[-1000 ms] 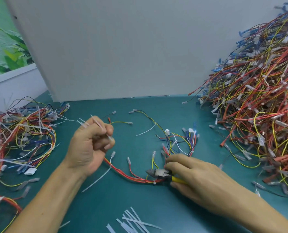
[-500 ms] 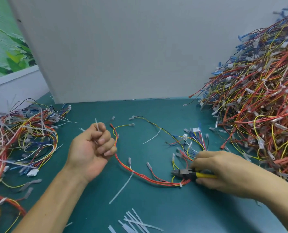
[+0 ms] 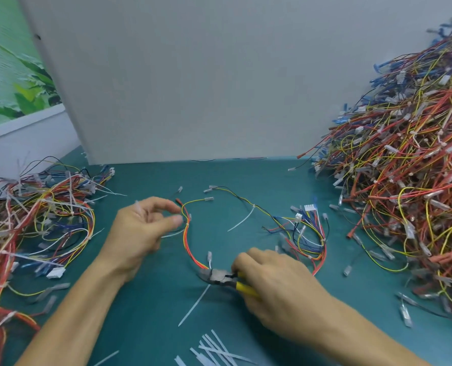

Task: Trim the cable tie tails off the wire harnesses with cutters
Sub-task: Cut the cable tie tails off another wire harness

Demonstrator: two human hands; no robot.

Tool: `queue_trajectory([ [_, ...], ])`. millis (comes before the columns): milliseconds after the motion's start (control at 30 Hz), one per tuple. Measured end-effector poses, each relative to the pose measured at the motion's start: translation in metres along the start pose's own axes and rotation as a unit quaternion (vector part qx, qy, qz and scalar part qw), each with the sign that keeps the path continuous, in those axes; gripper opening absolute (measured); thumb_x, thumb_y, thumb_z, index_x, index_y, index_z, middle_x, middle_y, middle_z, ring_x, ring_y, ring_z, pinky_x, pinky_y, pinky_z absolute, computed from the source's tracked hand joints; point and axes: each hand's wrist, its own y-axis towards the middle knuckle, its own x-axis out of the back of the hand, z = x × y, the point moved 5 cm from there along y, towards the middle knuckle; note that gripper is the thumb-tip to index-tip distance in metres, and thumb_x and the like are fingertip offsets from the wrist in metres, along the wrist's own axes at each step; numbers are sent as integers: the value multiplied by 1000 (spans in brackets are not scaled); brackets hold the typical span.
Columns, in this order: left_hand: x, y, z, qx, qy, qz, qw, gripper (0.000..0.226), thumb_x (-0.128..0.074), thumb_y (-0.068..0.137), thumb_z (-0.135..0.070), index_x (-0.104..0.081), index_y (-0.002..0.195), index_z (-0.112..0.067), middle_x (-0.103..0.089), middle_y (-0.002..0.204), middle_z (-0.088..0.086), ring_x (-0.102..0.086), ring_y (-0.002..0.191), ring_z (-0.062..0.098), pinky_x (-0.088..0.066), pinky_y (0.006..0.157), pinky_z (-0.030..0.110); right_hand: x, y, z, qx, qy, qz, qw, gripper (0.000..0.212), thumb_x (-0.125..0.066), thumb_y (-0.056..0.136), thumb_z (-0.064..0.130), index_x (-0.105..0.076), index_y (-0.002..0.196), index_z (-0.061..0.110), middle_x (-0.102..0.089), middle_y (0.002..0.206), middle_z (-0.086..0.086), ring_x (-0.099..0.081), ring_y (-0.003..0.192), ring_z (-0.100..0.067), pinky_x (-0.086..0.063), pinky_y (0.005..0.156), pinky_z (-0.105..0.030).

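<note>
One wire harness [image 3: 190,249] of red, orange and yellow wires lies curved on the teal mat [image 3: 145,313]. My right hand [image 3: 275,289] grips yellow-handled cutters [image 3: 220,280]. Their jaws sit at a cable tie on the harness's low bend. From that tie a long white tail [image 3: 193,306] runs down-left. My left hand [image 3: 143,228] is blurred, with thumb and fingertips at the harness's upper part, beside another tie whose tail [image 3: 170,234] passes under the thumb. A white strip pokes up over its knuckles. A third tail [image 3: 242,220] sticks out farther right.
A tall heap of harnesses [image 3: 404,180] fills the right side. A flatter pile [image 3: 34,223] lies at the left. Cut tie tails [image 3: 214,350] are scattered near the front edge. A grey board [image 3: 193,88] stands upright behind the mat.
My right hand slid the cutters left along the harness to the tie with the long tail. My left hand uncurled from a fist and reached to the harness's upper part.
</note>
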Motion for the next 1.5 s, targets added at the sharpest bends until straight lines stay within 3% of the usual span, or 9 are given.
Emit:
queue_trajectory([
  [133,-22,-14,-7,-116,252,118,953,28,-77,73,2,-75,78,-25,-50,57,-10,-41,51,4,-31,53,12,-10,3,-6,-16,5,-27,1000,19,-41,92,25,-44,111,26,-54,105,5,-49,97,-26,-39,71,-38],
  [267,-32,-19,-7,-154,265,159,939,30,-79,72,1,-76,79,-28,-62,74,-7,-51,59,24,-38,58,26,-8,1,-18,-23,44,-45,998,28,-47,87,23,-44,113,31,-57,103,10,-48,97,-21,-40,72,-35],
  [367,-40,-23,-10,-192,297,179,918,34,-79,71,2,-76,86,-29,-61,78,-15,-46,56,5,-36,59,13,0,-1,-32,-36,136,-67,988,27,-55,83,22,-47,106,34,-53,77,19,-46,77,-8,-36,62,-25],
  [467,-51,-30,-12,-251,356,197,878,36,-78,72,3,-76,96,-23,-61,87,-13,-53,75,-3,-37,71,5,10,-1,-42,-51,215,-86,972,21,-61,83,21,-50,96,33,-53,69,15,-47,67,-8,-36,56,-20],
  [700,-64,-39,-19,-336,391,194,834,19,-79,73,-15,-76,91,-19,-63,90,-4,-60,70,14,-52,59,23,14,1,-47,-66,296,-73,950,22,-63,84,15,-52,84,34,-61,72,7,-45,60,-5,-39,58,-22],
  [1000,-73,-43,-14,-313,392,235,833,19,-60,87,-31,-73,84,-17,-63,88,-7,-61,71,15,-53,61,30,7,2,-48,-82,287,-26,954,15,-63,82,15,-57,88,28,-59,71,-3,-44,58,-7,-43,61,-32],
  [1233,-80,-37,8,-170,377,292,862,14,-62,86,-27,-71,81,-18,-58,77,-20,-55,75,-1,-48,75,29,-4,1,-45,-85,239,-1,967,19,-61,80,21,-57,96,29,-58,68,9,-47,67,-10,-36,60,-21],
  [1367,-79,-35,13,-136,378,301,865,7,-69,86,-26,-73,83,-21,-63,79,-14,-56,76,-1,-43,74,16,3,1,-48,-104,202,-48,973,17,-65,84,38,-58,96,28,-49,63,6,-43,63,-8,-33,56,-18],
  [1500,-77,-36,13,-98,340,304,884,6,-66,87,-27,-70,87,-23,-68,83,-12,-60,78,3,-46,75,18,28,-5,-61,-143,143,-102,974,11,-62,80,28,-56,86,20,-52,69,-5,-47,67,-16,-40,62,-27],
])
